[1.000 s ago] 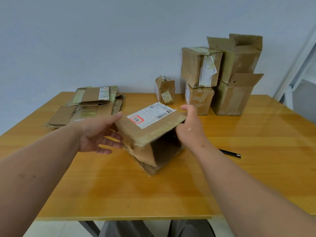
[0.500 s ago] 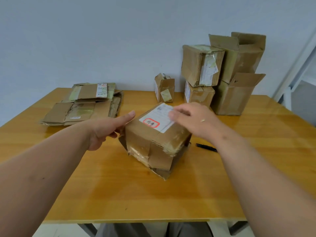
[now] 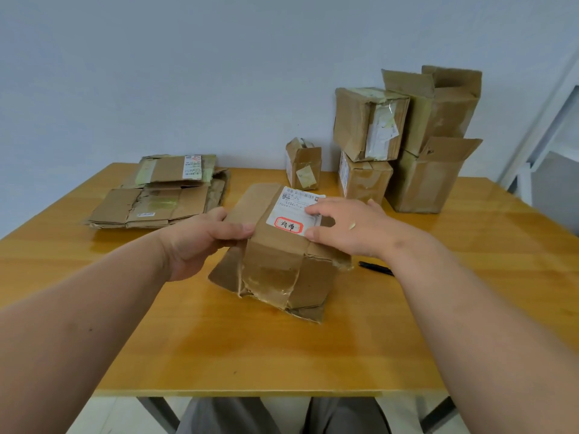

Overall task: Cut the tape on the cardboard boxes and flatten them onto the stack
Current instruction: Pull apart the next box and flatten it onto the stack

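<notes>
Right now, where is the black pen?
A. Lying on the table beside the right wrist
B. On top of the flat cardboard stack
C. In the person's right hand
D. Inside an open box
A: the black pen lies on the table, just past the right hand, which rests on the box.

Wooden table, black pen, pale wall
</notes>
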The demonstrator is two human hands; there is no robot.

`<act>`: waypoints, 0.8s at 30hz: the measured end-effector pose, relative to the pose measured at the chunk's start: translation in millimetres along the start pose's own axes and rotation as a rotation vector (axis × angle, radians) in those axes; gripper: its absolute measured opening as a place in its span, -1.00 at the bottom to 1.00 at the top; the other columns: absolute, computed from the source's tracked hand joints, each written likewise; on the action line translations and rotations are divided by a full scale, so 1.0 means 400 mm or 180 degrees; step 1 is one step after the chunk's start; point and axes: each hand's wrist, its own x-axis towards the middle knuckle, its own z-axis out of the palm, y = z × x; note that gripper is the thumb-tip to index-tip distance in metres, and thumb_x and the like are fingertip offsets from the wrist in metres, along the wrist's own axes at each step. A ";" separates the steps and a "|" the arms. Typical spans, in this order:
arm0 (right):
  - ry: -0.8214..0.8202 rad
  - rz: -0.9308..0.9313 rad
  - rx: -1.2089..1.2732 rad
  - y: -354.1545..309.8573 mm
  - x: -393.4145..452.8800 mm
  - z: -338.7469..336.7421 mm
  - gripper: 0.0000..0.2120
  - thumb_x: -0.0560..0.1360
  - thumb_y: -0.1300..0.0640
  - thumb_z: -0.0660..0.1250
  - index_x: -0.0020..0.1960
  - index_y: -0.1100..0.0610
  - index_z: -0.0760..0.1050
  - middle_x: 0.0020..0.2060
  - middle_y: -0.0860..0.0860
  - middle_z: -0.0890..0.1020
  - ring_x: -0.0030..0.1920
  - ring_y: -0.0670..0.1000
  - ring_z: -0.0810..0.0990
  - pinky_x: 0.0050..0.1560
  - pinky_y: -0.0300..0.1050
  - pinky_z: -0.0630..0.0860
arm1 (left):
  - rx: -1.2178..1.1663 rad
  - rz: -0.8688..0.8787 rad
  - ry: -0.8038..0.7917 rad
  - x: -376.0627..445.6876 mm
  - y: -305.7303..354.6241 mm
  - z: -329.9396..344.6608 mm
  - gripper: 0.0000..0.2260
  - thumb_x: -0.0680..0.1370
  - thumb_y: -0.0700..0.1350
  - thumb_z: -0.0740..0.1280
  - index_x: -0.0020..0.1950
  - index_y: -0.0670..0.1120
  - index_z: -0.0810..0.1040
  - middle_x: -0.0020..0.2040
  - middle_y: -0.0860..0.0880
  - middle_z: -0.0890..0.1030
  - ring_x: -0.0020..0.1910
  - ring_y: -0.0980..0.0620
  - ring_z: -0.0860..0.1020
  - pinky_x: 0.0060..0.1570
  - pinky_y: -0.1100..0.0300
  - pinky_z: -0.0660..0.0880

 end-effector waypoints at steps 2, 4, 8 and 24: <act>0.0099 0.0006 -0.0054 -0.003 -0.001 0.006 -0.50 0.59 -0.23 0.16 0.50 -0.15 0.26 0.52 -0.09 0.28 0.50 0.05 0.21 0.50 0.29 -0.03 | 0.0117 0.0046 0.0141 -0.004 0.002 -0.003 -0.02 -0.13 0.25 0.64 0.23 -0.02 0.49 0.09 0.00 0.65 0.12 -0.04 0.55 0.21 0.03 0.37; 0.0324 0.0024 -0.0140 -0.007 0.002 0.009 -0.52 0.57 -0.26 0.19 0.45 -0.17 0.34 0.45 -0.06 0.37 0.43 0.07 0.31 0.43 0.21 0.15 | 0.0281 0.0081 0.0304 -0.013 0.007 -0.008 -0.02 -0.12 0.28 0.63 0.24 0.01 0.48 0.11 -0.01 0.64 0.14 -0.05 0.55 0.25 0.00 0.41; 0.0763 -0.0107 -0.0289 -0.039 -0.001 0.023 -0.68 0.59 -0.18 0.21 0.31 -0.19 0.49 0.26 -0.04 0.48 0.26 0.07 0.40 0.13 0.06 0.26 | 0.0715 0.0037 0.0634 -0.030 0.023 -0.010 -0.26 0.17 0.16 0.62 0.26 0.03 0.44 0.10 -0.03 0.60 0.08 -0.05 0.57 0.16 -0.04 0.50; -0.0234 0.0553 0.2183 -0.050 -0.079 -0.050 -0.46 0.40 -0.39 0.28 0.21 -0.06 0.54 0.15 -0.09 0.52 0.17 -0.01 0.45 0.09 -0.05 0.29 | -0.0113 0.0184 -0.0100 -0.094 0.118 0.152 -0.77 0.67 -0.01 0.15 0.29 -0.03 0.40 0.15 -0.08 0.62 -0.12 -0.15 0.69 -0.04 0.01 0.57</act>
